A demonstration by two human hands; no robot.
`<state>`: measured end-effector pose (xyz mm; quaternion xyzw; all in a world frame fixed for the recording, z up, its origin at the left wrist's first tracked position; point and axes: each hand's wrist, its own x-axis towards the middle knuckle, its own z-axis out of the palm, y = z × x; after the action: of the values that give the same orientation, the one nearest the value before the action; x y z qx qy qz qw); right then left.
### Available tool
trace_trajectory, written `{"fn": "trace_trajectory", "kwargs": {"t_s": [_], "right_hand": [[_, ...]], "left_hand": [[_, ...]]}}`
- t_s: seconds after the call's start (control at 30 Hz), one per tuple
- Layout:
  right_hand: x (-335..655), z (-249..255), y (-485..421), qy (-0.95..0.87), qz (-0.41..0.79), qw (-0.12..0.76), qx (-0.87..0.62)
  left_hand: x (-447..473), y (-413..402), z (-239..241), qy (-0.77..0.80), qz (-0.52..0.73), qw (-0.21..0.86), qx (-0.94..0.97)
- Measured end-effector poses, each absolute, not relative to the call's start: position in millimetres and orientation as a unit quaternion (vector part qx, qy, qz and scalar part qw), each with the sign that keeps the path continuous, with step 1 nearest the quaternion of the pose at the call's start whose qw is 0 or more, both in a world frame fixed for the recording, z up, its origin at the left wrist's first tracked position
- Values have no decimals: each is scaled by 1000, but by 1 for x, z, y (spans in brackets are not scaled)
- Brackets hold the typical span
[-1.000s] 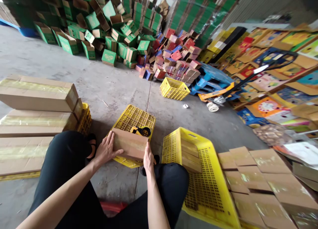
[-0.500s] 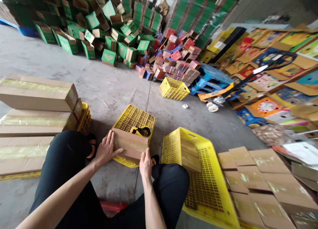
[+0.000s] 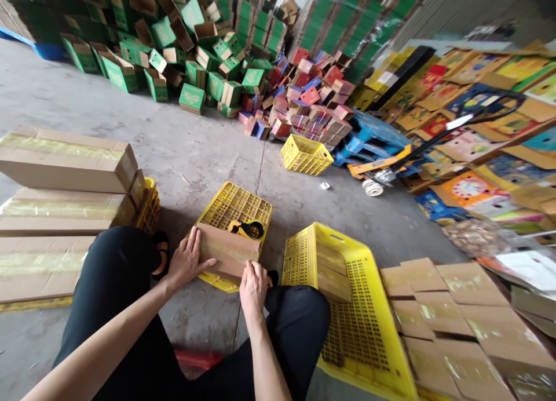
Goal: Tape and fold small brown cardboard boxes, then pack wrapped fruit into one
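Observation:
A long, narrow cardboard box [image 3: 228, 250] with a strip of clear yellowish tape lies across an upturned yellow plastic crate [image 3: 237, 198] between my knees. My left hand [image 3: 186, 265] rests flat over the box's left end, fingers stretched and thumb along the top. At the near right corner of the box, my right hand [image 3: 253, 288] has its fingers curled in against the edge; the fingertips are hidden. Behind the box, on the crate, lies a yellow-and-black tape dispenser [image 3: 247, 229], touched by neither hand.
Long taped boxes [image 3: 65, 160] are stacked at my left. On the right stand a yellow crate [image 3: 377, 308] holding several small boxes and rows of taped cartons [image 3: 469, 320]. Farther off are another yellow crate [image 3: 306, 156], a pallet jack [image 3: 382, 163] and heaped green cartons [image 3: 191, 98].
My right hand's fingers, stretched along the box's end before, are now curled in at its near corner. My left hand and the box stay in place.

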<state>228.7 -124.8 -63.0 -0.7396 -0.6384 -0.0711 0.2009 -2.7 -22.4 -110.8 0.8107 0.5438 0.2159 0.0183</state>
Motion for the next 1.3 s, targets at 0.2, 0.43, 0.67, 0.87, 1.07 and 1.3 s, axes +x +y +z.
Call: {"fn": "trace_trajectory", "kwargs": {"t_s": [0.2, 0.43, 0.67, 0.87, 1.07, 1.3], "right_hand": [[224, -65, -118, -639, -60, 213, -737], [209, -71, -108, -647, -48, 245, -721], [203, -68, -103, -660, -24, 255, -706], [190, -68, -93, -670, 3, 246, -701], [172, -68, -79, -679, 33, 259, -687], [177, -65, -78, -712, 32, 242, -658]], "left_hand": [[-1, -22, -112, 540, 221, 19, 812], [-1, -21, -115, 542, 222, 22, 811], [-1, -21, -111, 546, 223, 38, 807], [0, -22, -108, 547, 221, 40, 807], [0, -22, -108, 548, 213, 32, 808], [1, -24, -105, 548, 205, 24, 810]]}}
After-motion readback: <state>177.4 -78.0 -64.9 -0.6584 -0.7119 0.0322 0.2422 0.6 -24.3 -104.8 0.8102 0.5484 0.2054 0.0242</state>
